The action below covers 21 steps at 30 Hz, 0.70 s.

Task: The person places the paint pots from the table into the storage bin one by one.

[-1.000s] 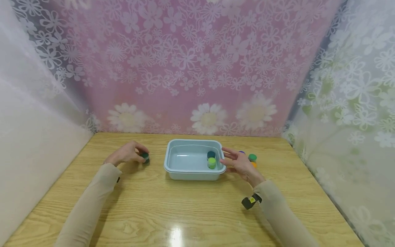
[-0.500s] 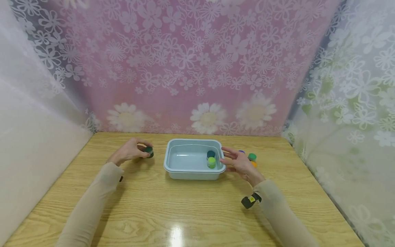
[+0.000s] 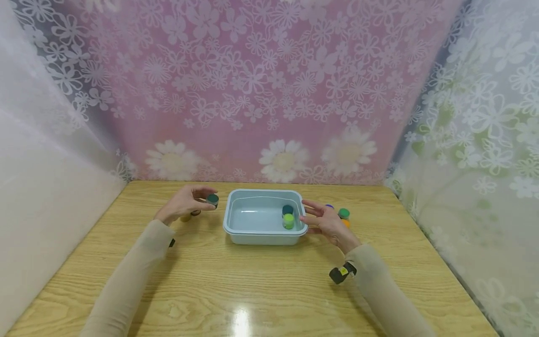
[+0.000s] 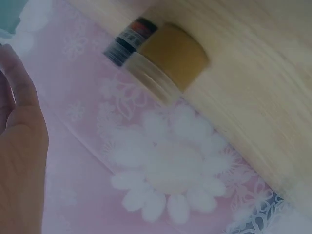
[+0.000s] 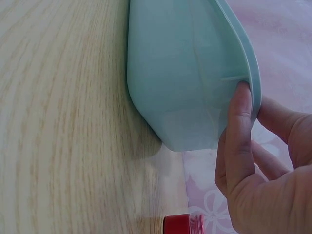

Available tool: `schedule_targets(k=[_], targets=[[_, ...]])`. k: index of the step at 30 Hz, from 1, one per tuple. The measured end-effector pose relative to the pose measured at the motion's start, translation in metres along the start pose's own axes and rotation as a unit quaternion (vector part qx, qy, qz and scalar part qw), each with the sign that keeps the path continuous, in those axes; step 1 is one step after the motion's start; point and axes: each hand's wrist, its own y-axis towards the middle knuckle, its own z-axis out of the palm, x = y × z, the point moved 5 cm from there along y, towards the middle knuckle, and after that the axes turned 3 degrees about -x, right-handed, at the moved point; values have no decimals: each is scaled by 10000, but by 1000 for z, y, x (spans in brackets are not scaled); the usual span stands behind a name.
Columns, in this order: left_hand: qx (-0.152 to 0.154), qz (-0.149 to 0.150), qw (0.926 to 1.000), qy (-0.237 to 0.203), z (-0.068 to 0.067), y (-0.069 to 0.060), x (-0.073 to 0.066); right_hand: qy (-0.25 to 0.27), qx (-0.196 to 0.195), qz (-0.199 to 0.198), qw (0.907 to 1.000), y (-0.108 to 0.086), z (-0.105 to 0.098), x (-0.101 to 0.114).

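Observation:
My left hand (image 3: 185, 203) pinches a small jar with a dark green lid (image 3: 212, 200), held above the table just left of the light blue tub (image 3: 265, 239). In the left wrist view the hand (image 4: 22, 141) shows at the left edge, and the jar it holds is out of sight. My right hand (image 3: 329, 225) touches the tub's right end. The right wrist view shows that hand (image 5: 263, 170) with fingers and thumb on either side of the tub's rim (image 5: 254, 73). Inside the tub, at its right, are a dark teal jar (image 3: 288, 210) and a light green jar (image 3: 288, 221).
Behind my left hand stand a yellow-lidded jar (image 4: 170, 53) and a dark jar (image 4: 130, 41). Right of the tub are a green-lidded jar (image 3: 344, 213), an orange one (image 3: 346, 223) and a blue one (image 3: 330, 206). A red-lidded jar (image 5: 178, 224) shows in the right wrist view.
My left hand has lifted the dark green jar and carried it right, close to the tub, uncovering jars behind it. The right hand stays at the tub's end.

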Motion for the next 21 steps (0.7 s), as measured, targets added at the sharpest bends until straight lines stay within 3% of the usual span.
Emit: schedule_targets(k=[5, 8, 13, 21], targets=[[-121, 220, 9996, 106, 3, 4, -8, -5, -13, -26, 10000, -1, 1, 0], [-103, 281, 9995, -66, 8, 3, -19, -11, -19, -21, 10000, -1, 1, 0], [39, 374, 9981, -480, 23, 4, -40, -2, 1, -39, 10000, 0, 1, -1], [-97, 299, 9970, -701, 47, 15, -55, -44, -1, -61, 10000, 0, 0, 0]])
